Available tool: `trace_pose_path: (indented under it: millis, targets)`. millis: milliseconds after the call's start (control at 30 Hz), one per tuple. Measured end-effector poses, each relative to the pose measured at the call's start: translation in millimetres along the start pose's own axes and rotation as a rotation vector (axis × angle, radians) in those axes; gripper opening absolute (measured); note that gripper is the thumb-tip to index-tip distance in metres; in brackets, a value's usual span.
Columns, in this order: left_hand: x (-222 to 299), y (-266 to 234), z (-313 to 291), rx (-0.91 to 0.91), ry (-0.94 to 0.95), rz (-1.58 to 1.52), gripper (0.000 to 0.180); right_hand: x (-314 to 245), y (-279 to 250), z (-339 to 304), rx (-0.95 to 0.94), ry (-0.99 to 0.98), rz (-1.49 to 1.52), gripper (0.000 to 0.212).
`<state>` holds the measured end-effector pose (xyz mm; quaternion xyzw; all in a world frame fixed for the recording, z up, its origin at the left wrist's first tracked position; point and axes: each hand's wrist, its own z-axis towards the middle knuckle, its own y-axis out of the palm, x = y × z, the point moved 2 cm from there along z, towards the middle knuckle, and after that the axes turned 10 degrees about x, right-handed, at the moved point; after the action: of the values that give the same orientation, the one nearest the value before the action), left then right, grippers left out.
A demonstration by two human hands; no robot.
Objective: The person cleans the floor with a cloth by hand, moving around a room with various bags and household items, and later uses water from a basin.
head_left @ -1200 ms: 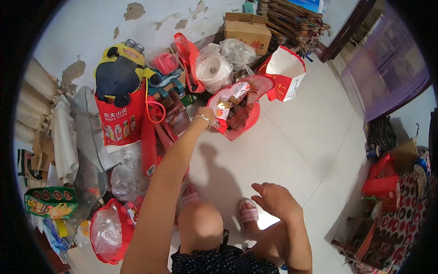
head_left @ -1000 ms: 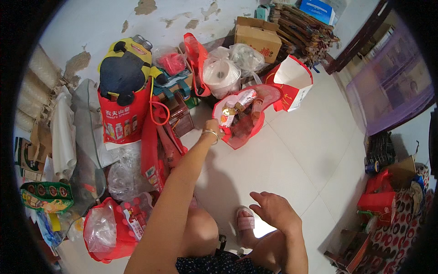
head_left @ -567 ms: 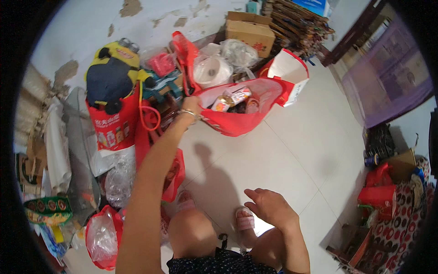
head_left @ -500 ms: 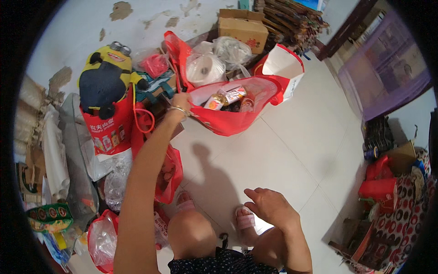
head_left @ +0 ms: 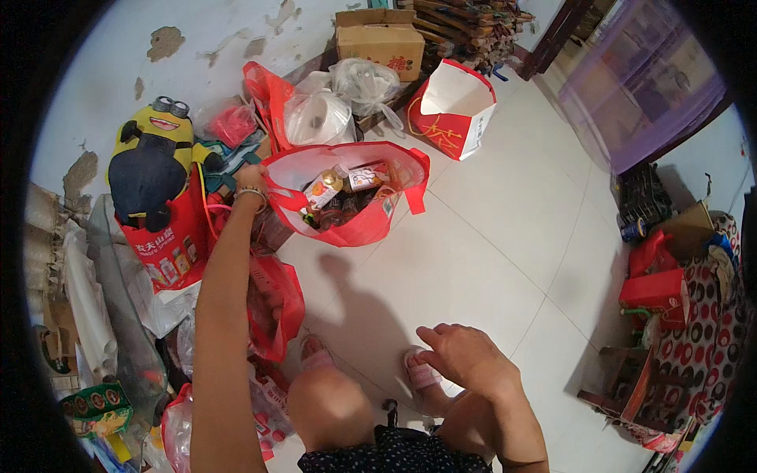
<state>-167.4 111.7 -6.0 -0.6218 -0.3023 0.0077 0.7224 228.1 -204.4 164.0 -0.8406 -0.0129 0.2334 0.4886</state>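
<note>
My left hand reaches far forward and is closed on the left edge of a red shopping bag. The bag's mouth gapes upward, showing several bottles with pale labels and darker items below them. My right hand hovers above the floor near my right foot, fingers loosely bent and apart, holding nothing. Just left of the red bag sits a yellow plush toy in dark overalls, on top of a red printed carrier bag. Below my left wrist lies another red bag, its contents only partly visible.
Behind the held bag are a wrapped white roll, a knotted clear plastic bag and a cardboard box. A red-and-white paper bag stands to their right. A red box rests on patterned cloth at the right.
The red bag has shifted left and nearer with my left hand, and its mouth has opened rounder. The paper bag behind it is now fully exposed. My right hand has barely moved.
</note>
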Motion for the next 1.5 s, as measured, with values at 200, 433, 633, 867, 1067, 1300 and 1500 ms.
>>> trace_pose_path:
  millis: [200,433,633,867,1067,1300,1500]
  targets:
    - [6,22,-51,0.048,0.34,-0.057,0.028,1,-3,8,0.006,-0.068,0.014,0.033]
    - [9,28,-91,0.001,0.354,-0.018,0.022,-3,-9,24,-0.048,-0.129,0.081,0.039]
    - [-17,39,-94,-0.453,0.497,0.512,0.027,15,-21,81,0.121,-0.127,0.006,0.06]
    - [6,28,-106,-0.126,0.441,0.15,0.013,66,-38,222,0.438,-0.067,-0.236,0.083]
    - [28,-1,-71,0.071,0.428,-0.122,0.013,83,18,287,0.664,-0.268,-0.048,0.022]
    - [29,-16,-21,0.208,0.493,-0.073,0.014,45,33,280,0.559,-0.345,0.047,0.023]
    - [-1,-19,-37,0.191,0.441,-0.166,0.015,43,4,260,0.703,-0.512,0.447,0.029]
